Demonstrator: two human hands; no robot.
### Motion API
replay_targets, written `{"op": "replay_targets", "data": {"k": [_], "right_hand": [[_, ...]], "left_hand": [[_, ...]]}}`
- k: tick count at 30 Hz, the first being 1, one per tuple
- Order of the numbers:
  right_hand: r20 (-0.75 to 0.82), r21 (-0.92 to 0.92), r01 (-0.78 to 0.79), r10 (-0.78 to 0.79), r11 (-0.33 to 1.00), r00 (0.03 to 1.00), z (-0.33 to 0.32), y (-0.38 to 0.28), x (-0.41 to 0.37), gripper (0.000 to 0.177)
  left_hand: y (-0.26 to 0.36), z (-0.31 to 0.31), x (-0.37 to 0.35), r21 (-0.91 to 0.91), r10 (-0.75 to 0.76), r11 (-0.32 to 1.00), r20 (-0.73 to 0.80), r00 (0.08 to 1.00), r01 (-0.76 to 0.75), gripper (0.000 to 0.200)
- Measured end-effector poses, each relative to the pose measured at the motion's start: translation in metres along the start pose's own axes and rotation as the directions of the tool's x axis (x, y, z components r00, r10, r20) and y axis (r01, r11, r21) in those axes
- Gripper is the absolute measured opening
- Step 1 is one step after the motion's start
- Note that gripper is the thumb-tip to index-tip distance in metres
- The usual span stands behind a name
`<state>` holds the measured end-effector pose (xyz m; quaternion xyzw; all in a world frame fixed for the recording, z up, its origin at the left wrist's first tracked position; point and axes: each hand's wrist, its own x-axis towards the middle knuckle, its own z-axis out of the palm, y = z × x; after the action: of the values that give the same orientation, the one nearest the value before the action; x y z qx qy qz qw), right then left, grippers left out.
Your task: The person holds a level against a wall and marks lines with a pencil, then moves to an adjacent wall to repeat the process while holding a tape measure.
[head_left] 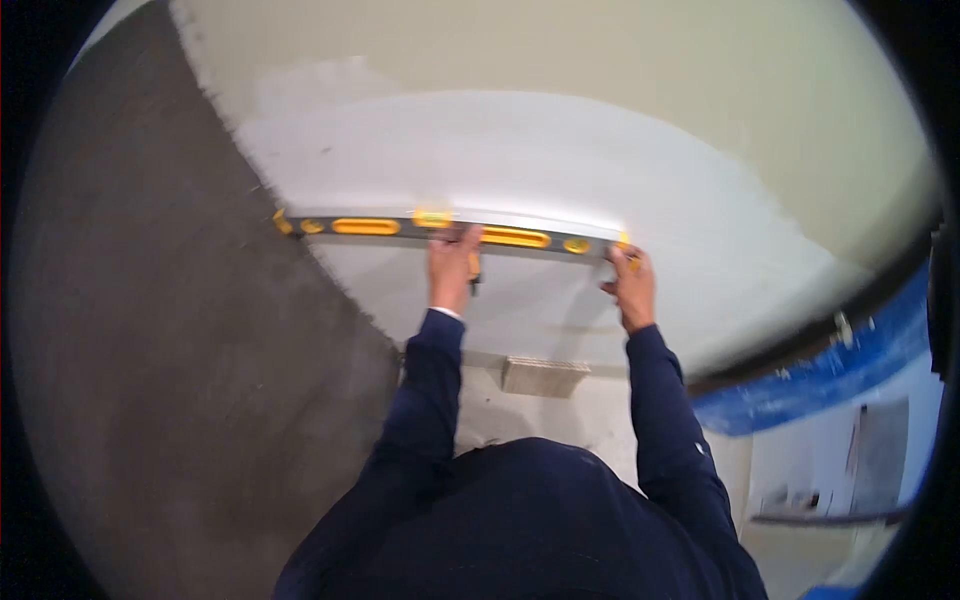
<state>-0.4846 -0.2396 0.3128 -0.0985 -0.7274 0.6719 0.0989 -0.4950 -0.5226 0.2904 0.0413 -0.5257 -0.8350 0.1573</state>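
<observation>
A long dark grey spirit level (pixel 410 229) with yellow inserts lies nearly horizontal against a white plastered patch of wall (pixel 500 150). My left hand (pixel 450 270) grips its lower edge near the middle, closed. A small orange and black object (pixel 475 272) shows beside those fingers; its kind I cannot make out. At the right end of the level, my right hand (pixel 632 287) is closed, thumb and fingers on the end piece. Something small and yellow shows by its fingertips, blurred.
Dark grey rough plaster (pixel 180 350) covers the wall on the left, meeting the white patch along a ragged edge. A stack of thin boards or tiles (pixel 545 377) sits on the floor below. Blue sheeting (pixel 820 375) runs along the right side.
</observation>
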Motion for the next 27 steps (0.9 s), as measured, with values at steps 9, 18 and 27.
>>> {"op": "replay_targets", "data": {"k": [9,18,27], "right_hand": [[0.034,0.073,0.058,-0.061,0.996,0.998,0.002,0.002,-0.002,0.034],[-0.028,0.062,0.062,-0.061,0.996,0.998,0.002,0.004,-0.002,0.033],[-0.004,0.079,0.029,-0.029,0.996,1.000,0.005,-0.002,-0.006,0.033]], "left_hand": [[0.012,0.003,-0.002,-0.089,0.036,0.996,0.043,0.998,-0.032,0.029],[0.010,0.005,0.000,-0.221,-0.035,0.975,0.013,0.999,0.037,0.026],[0.010,0.000,0.000,-0.133,-0.058,0.989,0.037,0.998,0.062,0.026]]}}
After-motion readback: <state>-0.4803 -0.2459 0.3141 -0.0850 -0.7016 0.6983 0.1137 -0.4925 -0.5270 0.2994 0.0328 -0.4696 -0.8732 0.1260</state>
